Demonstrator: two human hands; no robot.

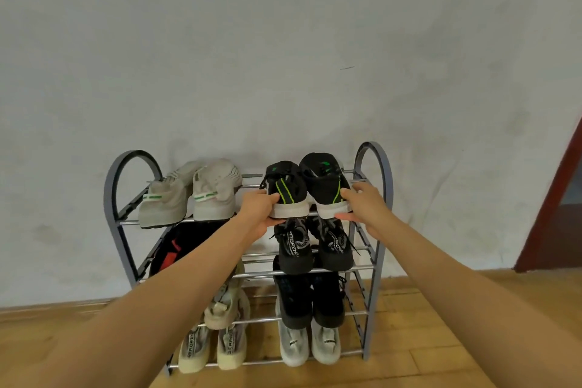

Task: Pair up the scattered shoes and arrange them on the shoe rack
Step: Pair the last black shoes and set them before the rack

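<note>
A grey metal shoe rack stands against the wall with shoes on every shelf. On the right of the top shelf sit two black shoes with green stripes and white soles. My left hand grips the heel of the left black shoe. My right hand grips the heel of the right black shoe. Both heels face me and rest on the front rail. A beige pair sits on the left of the same shelf.
Below, a black pair with white lettering fills the second shelf's right side, and a black and red shoe its left. Lower shelves hold black, cream and white pairs. Wooden floor lies around the rack; a dark red door frame stands at the right.
</note>
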